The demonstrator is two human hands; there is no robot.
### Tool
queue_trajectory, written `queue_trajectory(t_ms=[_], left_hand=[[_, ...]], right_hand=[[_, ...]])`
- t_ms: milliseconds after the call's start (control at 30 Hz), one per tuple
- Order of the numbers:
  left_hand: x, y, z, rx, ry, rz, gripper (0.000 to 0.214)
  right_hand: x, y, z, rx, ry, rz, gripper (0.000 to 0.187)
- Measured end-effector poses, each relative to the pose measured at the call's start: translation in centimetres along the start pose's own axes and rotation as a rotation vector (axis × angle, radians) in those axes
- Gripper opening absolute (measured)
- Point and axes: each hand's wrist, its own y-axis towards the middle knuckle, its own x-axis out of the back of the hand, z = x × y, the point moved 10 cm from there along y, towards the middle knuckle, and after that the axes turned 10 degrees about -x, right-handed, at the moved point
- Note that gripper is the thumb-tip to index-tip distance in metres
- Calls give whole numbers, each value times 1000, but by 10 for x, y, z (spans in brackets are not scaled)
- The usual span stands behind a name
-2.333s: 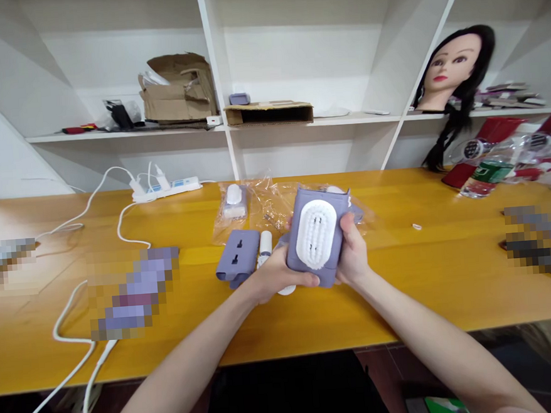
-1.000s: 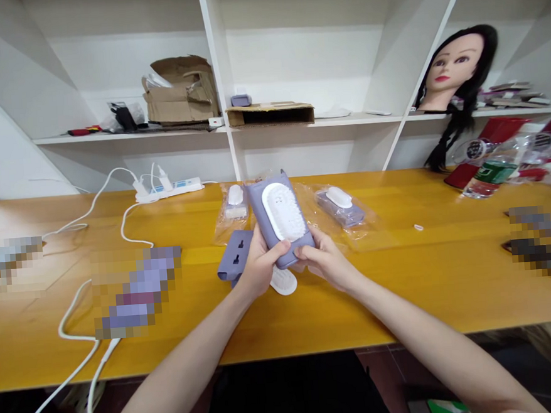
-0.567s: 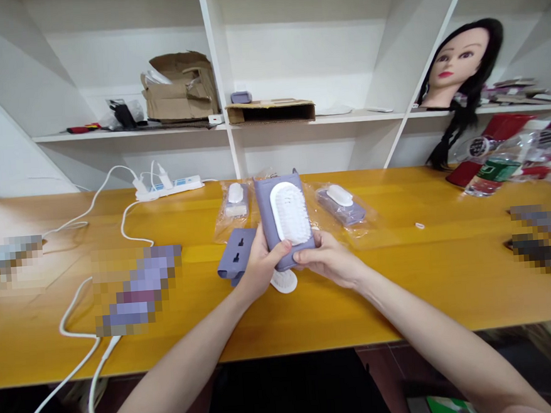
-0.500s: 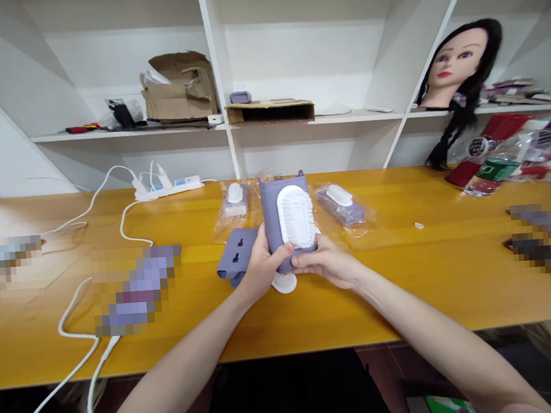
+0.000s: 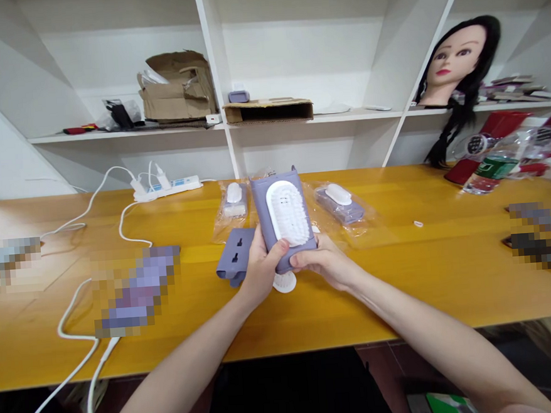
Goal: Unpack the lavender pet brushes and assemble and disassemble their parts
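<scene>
Left hand [image 5: 261, 265], right hand [image 5: 321, 263] — both grip a lavender brush case [image 5: 260, 215].

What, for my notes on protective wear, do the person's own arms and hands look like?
The left hand and right hand are bare, with no gloves or visible rings. The left forearm and right forearm show no sleeves, watch, bracelet, cables or markings.
</scene>
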Motion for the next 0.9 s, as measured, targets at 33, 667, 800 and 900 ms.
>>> queue_trajectory(t_ms=[33,667,800,900], left_hand=[[1,0,-1,-7,11,-13,53],[-13,8,-11,117,-291,80,75],[-10,7,-7,110,-348,17,70],[-6,7,-1,133,-363,-47,66]], right_hand=[[1,0,-2,-17,11,-14,34],[-18,-11,-29,-198,-52,84,23],[-15,-8,-30,-140,50,25,22],[-14,-3,-30,-102,74,22,21]])
